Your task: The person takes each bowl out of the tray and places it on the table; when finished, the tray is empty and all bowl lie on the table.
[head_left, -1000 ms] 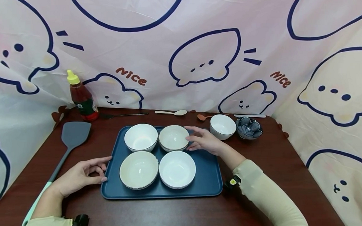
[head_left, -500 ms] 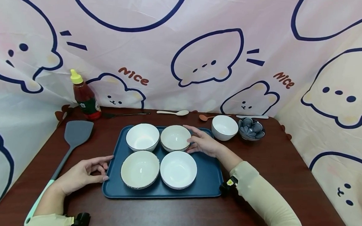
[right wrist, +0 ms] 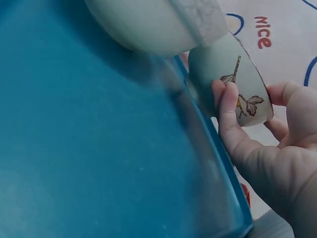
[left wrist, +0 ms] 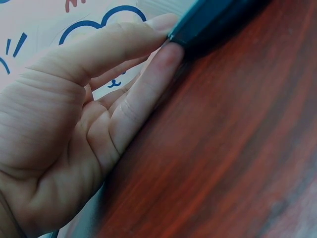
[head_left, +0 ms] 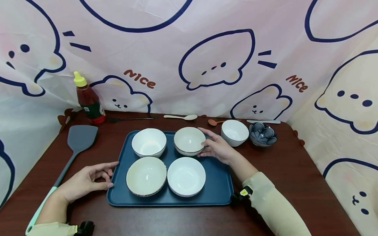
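My right hand (head_left: 217, 146) grips the right side of a cream bowl (head_left: 189, 140) at the back of the blue tray (head_left: 217, 188). In the right wrist view this bowl (right wrist: 205, 67) shows a brown leaf-and-branch pattern and is held close to the tray's edge. To its left stands a white bowl (head_left: 149, 142). In front are a larger cream bowl (head_left: 146, 176) and another white bowl (head_left: 186, 177). At the tray's left edge my left hand (head_left: 85, 180) pinches the rim between thumb and finger, which the left wrist view shows close up at the fingertips (left wrist: 168, 54).
Behind the tray's right corner stand a white bowl (head_left: 234, 132) and a dark bowl of small patterned pieces (head_left: 261, 134). A grey spatula (head_left: 80, 138) and a red sauce bottle (head_left: 89, 102) are at the left. Spoons, including a cream one (head_left: 181, 117), line the back edge.
My right hand has shifted the back cream bowl right and slightly away, opening a gap from the white bowl beside it. The left hand keeps its place on the tray.
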The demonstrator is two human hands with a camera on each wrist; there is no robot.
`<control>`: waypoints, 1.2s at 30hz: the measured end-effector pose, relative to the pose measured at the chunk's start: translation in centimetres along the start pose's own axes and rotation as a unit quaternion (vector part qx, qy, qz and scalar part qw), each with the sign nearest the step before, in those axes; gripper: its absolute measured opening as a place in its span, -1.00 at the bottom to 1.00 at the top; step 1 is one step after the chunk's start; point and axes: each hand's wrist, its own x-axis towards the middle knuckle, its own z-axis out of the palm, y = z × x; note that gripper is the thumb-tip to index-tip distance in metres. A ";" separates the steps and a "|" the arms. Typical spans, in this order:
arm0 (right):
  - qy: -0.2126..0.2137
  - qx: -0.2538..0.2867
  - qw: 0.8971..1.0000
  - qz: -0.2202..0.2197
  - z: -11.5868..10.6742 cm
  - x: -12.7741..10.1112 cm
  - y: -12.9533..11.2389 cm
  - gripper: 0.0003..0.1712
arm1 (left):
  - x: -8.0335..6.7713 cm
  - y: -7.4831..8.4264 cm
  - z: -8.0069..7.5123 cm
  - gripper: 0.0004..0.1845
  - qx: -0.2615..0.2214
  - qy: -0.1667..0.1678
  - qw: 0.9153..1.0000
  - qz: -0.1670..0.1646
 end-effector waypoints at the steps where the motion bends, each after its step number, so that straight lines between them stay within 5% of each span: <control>1: 0.002 0.002 1.000 -0.001 -0.1 -0.2 -0.1 -0.23 | 0.0 0.0 0.0 -0.24 -0.001 0.000 1.000 0.002; 11: 0.048 0.016 0.999 0.010 -2.0 -3.2 -1.2 -0.21 | 0.3 0.4 0.4 -0.23 -0.009 -0.004 1.000 -0.006; 25: 0.052 -0.008 0.998 0.025 -4.1 -7.7 -1.5 -0.18 | 0.2 0.3 0.3 -0.22 -0.015 -0.003 1.000 -0.008; 36: -0.027 -0.048 0.998 -0.008 -7.5 -10.7 -1.5 -0.18 | -0.2 0.7 -0.1 -0.22 -0.010 -0.001 1.000 -0.007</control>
